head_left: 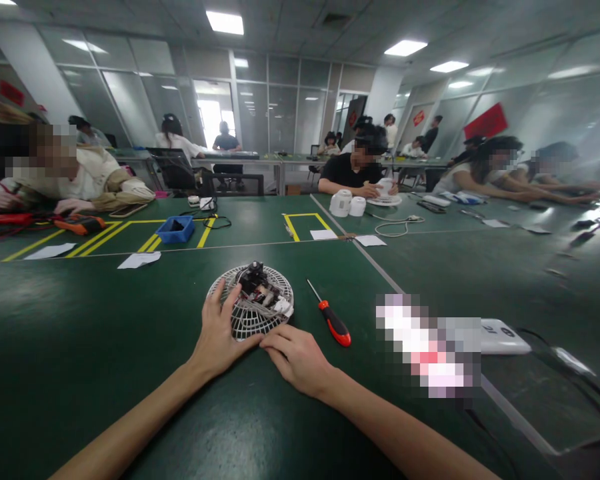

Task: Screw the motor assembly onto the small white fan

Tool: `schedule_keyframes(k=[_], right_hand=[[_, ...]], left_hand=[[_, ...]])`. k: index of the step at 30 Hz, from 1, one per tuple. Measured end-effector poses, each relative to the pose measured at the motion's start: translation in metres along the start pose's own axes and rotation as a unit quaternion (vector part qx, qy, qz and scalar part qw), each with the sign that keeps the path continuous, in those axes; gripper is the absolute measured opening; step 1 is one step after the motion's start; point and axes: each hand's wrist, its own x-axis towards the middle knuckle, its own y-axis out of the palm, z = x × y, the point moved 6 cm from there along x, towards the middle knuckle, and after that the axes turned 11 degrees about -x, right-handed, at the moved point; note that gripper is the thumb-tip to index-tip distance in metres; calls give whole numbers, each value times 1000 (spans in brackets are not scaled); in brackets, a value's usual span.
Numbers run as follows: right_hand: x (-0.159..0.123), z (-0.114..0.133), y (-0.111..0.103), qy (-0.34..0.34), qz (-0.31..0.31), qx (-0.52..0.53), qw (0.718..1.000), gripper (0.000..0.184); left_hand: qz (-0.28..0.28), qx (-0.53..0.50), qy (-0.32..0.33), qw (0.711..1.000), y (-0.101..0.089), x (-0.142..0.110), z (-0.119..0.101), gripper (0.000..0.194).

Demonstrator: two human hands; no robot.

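A round white fan grille (245, 323) lies on the green table, with a black motor (253, 279), wires and small parts on top of it. My left hand (219, 333) grips the grille's left side, fingers spread over the rim and thumb along the near edge. At the near rim, my right hand (300, 357) has its fingers bent together against the edge, close to the left thumb; its fingertips are partly hidden. To the right of the grille is a red and black screwdriver (335, 323), its tip pointing away from me.
A blurred-out bright object (420, 347) and a white power bank (503, 337) with cables lie to the right. Farther off are a blue bin (175, 229), paper slips (139, 260) and yellow tape marks. Across the table a co-worker (355, 170) handles white parts; other people sit around.
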Motion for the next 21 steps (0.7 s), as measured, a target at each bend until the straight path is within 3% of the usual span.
schedule_keyframes(k=[10, 17, 21], right_hand=[[0, -4, -3, 22, 7, 27, 999, 26], [-1, -9, -2, 80, 19, 19, 996, 18], [-1, -12, -4, 105, 3, 27, 994, 15]], left_hand=[[-19, 1, 15, 1000, 3, 6, -12, 96], [-71, 25, 114, 991, -12, -1, -44, 65], [-64, 20, 166, 984, -12, -3, -58, 44]])
